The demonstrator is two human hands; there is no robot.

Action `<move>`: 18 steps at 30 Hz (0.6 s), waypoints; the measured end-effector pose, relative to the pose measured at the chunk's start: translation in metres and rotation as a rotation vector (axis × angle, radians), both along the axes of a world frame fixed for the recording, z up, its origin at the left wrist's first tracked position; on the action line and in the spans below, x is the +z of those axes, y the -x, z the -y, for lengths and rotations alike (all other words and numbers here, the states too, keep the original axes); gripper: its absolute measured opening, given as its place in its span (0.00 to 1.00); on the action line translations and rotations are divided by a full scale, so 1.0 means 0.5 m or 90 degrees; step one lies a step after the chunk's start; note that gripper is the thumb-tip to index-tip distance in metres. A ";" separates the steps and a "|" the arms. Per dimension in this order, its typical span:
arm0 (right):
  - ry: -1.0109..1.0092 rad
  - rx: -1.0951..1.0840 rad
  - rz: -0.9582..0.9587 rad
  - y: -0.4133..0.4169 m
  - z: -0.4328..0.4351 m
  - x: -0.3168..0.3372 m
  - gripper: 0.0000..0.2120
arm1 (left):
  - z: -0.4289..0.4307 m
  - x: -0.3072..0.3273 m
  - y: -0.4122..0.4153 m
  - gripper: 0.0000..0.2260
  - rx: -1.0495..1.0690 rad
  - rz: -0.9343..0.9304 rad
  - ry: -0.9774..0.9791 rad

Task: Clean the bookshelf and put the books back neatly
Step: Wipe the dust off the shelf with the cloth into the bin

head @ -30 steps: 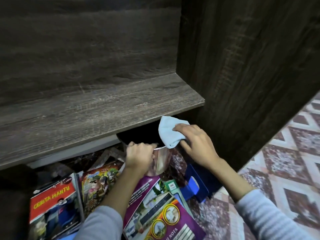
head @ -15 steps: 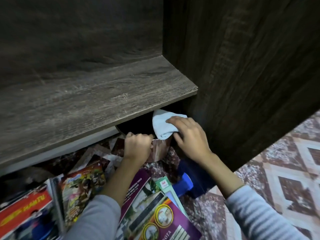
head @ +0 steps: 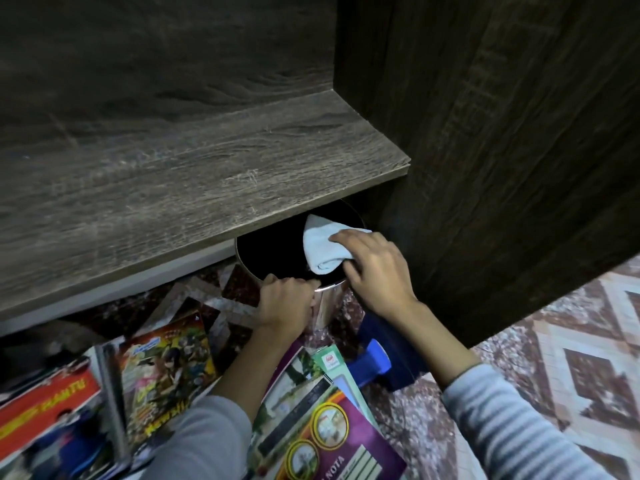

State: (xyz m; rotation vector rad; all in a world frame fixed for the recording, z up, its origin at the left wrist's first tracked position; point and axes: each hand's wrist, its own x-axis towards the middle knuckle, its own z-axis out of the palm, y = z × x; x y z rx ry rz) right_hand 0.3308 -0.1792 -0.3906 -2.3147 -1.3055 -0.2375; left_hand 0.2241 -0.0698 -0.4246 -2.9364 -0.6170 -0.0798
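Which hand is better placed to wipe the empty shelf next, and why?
The right hand: it already holds the pale blue cloth over the metal container, just below the shelf edge. The left hand is busy gripping the container's rim and holds no cloth.

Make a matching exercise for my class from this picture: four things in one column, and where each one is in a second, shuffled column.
Things:
1. cloth
2. left hand
3. shelf board
4. purple book

Places:
A. flat on the floor
B. gripping the metal container's rim
C. under the right hand, over the container's opening
D. above the container, with no books on it

Pairs: 1-C, 2-B, 3-D, 4-A
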 end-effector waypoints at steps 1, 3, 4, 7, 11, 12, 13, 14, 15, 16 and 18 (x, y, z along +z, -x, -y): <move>0.000 -0.003 -0.001 0.001 0.000 0.000 0.21 | 0.002 -0.001 0.003 0.07 -0.004 -0.012 0.006; 0.002 -0.006 0.001 0.002 0.003 0.000 0.21 | 0.001 -0.012 0.005 0.10 -0.018 -0.033 0.027; 0.004 -0.006 0.005 0.002 0.004 0.000 0.21 | 0.000 -0.013 0.003 0.11 -0.020 -0.044 0.043; 0.025 -0.011 0.018 0.001 0.004 0.001 0.19 | -0.007 -0.005 0.005 0.20 -0.004 -0.048 0.109; 0.069 -0.004 0.010 0.002 0.013 0.009 0.22 | -0.021 0.037 0.029 0.30 0.025 0.090 0.151; 0.080 -0.005 -0.002 0.004 0.017 0.014 0.23 | -0.021 0.049 0.038 0.28 0.010 0.158 0.158; 0.088 -0.008 -0.018 0.007 0.022 0.023 0.23 | -0.020 0.059 0.047 0.27 -0.029 0.229 0.156; 0.095 -0.015 -0.034 0.011 0.027 0.031 0.22 | -0.017 0.066 0.054 0.26 -0.080 0.291 0.145; 0.100 -0.021 -0.042 0.015 0.033 0.038 0.20 | -0.012 0.071 0.059 0.26 -0.127 0.339 0.130; 0.102 -0.017 -0.047 0.020 0.038 0.044 0.18 | -0.004 0.076 0.063 0.27 -0.162 0.368 0.113; 0.091 0.004 -0.044 0.033 0.050 0.064 0.15 | 0.012 0.096 0.067 0.28 -0.191 0.378 0.067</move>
